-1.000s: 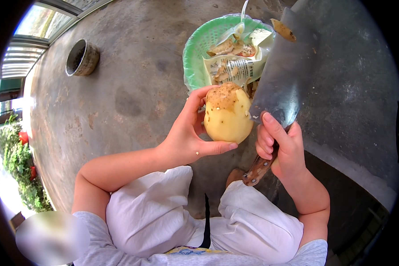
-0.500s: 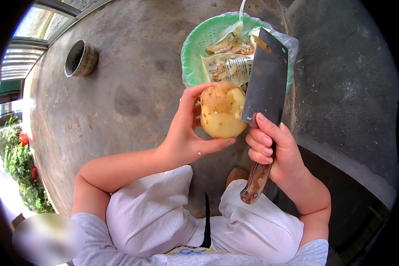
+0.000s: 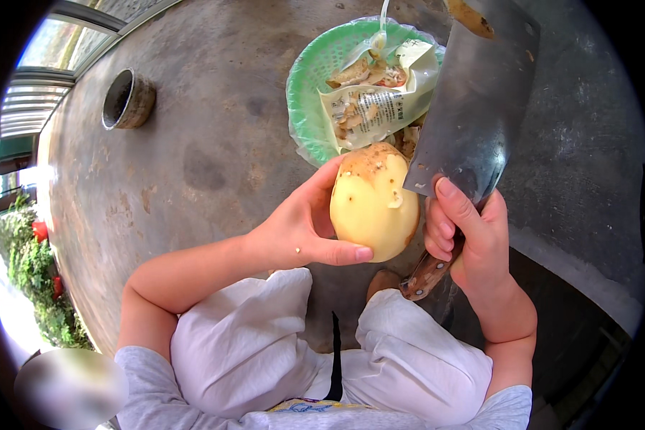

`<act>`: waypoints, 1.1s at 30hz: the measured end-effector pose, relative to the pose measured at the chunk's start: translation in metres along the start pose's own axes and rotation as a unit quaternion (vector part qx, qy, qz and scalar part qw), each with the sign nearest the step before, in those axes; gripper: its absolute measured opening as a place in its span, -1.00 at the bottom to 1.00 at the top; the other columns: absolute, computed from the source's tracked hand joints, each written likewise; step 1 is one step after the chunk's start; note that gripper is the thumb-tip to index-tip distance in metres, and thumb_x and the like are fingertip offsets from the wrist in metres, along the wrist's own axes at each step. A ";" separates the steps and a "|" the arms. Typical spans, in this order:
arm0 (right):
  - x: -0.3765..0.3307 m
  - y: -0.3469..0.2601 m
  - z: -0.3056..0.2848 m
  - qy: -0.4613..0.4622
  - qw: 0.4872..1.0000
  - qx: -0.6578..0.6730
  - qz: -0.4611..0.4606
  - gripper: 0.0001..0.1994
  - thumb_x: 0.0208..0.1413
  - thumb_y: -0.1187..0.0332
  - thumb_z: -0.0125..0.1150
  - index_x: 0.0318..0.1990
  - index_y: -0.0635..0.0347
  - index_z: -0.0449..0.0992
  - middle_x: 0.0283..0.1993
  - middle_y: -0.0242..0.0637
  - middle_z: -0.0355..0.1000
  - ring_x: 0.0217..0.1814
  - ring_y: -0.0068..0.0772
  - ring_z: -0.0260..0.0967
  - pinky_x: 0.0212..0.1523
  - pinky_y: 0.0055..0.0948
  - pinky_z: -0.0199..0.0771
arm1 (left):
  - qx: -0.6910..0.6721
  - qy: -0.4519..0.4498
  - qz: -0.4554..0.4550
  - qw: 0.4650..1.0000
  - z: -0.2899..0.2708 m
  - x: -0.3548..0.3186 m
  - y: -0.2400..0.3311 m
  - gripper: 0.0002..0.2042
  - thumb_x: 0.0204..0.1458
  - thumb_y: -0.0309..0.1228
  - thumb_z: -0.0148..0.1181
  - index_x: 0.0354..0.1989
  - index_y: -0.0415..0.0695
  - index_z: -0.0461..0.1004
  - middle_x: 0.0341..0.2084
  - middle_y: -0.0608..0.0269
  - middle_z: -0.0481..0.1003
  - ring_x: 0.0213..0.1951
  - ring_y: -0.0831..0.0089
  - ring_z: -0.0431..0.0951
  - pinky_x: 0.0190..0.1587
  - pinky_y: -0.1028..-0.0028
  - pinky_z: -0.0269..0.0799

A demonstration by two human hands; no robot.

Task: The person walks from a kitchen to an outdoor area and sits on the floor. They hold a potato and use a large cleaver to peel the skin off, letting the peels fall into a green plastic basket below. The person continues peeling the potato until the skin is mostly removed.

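The cleaver (image 3: 473,107) has swung up off the potato (image 3: 374,203) since a moment ago, peel (image 3: 469,16) clinging to its tip. Left hand (image 3: 297,229) cups the half-peeled potato, right hand (image 3: 473,236) clasps the handle; next stroke needs the brown top turned bladeward.

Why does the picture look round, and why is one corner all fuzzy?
Head view: the fisheye lens bends the edges into a dark circle; a blurred patch sits lower left; bright daylight washes out the far left; the potato and cleaver are sharp.
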State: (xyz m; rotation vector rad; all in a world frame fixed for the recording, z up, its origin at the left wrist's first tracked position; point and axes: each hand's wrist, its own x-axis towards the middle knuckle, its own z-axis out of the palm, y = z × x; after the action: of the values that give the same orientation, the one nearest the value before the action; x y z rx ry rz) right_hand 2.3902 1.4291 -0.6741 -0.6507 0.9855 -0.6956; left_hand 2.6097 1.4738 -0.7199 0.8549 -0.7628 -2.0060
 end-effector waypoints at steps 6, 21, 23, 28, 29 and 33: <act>0.002 0.002 -0.004 -0.008 1.000 -0.008 0.002 -0.81 0.33 0.30 0.16 -0.28 0.22 0.41 -0.62 -0.49 0.19 -0.68 -0.68 0.04 -0.69 -0.59 0.04 | 0.044 -0.033 0.024 0.998 -0.007 0.001 -0.005 0.00 -0.09 -0.56 0.49 0.50 -0.15 -0.08 0.35 0.24 0.21 0.38 0.41 0.21 0.40 0.30 0.15; 0.008 0.012 -0.011 -0.019 0.993 0.074 0.091 -0.74 0.32 0.30 0.19 -0.41 0.16 0.36 -0.61 -0.45 0.19 -0.66 -0.64 0.06 -0.65 -0.54 0.05 | 0.202 0.008 0.093 0.975 -0.012 0.005 -0.006 0.00 -0.14 -0.58 0.51 0.49 -0.15 -0.02 0.26 0.26 0.18 0.33 0.43 0.26 0.39 0.36 0.17; 0.011 0.015 -0.013 -0.035 0.989 0.094 0.105 -0.77 0.33 0.29 0.18 -0.36 0.14 0.36 -0.59 -0.48 0.18 -0.63 -0.66 0.05 -0.64 -0.56 0.05 | 0.231 0.013 0.108 0.967 -0.014 0.005 -0.007 -0.01 -0.14 -0.59 0.50 0.49 -0.14 -0.01 0.24 0.27 0.17 0.32 0.42 0.27 0.39 0.36 0.19; 0.015 0.010 -0.016 -0.049 0.981 0.127 0.140 -0.78 0.33 0.29 0.17 -0.37 0.13 0.37 -0.59 -0.49 0.19 -0.62 -0.67 0.06 -0.64 -0.56 0.05 | 0.279 0.038 0.134 0.950 -0.013 0.004 -0.008 -0.02 -0.13 -0.60 0.50 0.48 -0.11 0.01 0.22 0.26 0.17 0.32 0.40 0.28 0.37 0.35 0.24; 0.015 0.009 -0.016 -0.046 0.979 0.135 0.146 -0.77 0.33 0.29 0.18 -0.38 0.14 0.38 -0.59 -0.48 0.19 -0.63 -0.66 0.06 -0.64 -0.56 0.05 | 0.277 0.041 0.132 0.951 -0.013 0.004 -0.007 -0.02 -0.13 -0.60 0.50 0.48 -0.11 0.01 0.22 0.26 0.17 0.32 0.39 0.28 0.37 0.35 0.25; 0.012 0.010 -0.013 -0.013 0.998 0.032 0.057 -0.74 0.32 0.30 0.20 -0.41 0.17 0.38 -0.61 -0.45 0.20 -0.65 -0.63 0.07 -0.65 -0.53 0.06 | 0.222 0.020 0.124 0.967 -0.013 0.004 -0.006 -0.03 -0.13 -0.60 0.51 0.48 -0.11 0.01 0.23 0.27 0.18 0.33 0.40 0.27 0.37 0.35 0.23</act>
State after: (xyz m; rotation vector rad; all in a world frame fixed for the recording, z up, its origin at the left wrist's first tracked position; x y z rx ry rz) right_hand 2.3852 1.4239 -0.6935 -0.5422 0.9644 -0.6133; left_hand 2.6151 1.4704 -0.7332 0.9903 -1.2585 -1.6155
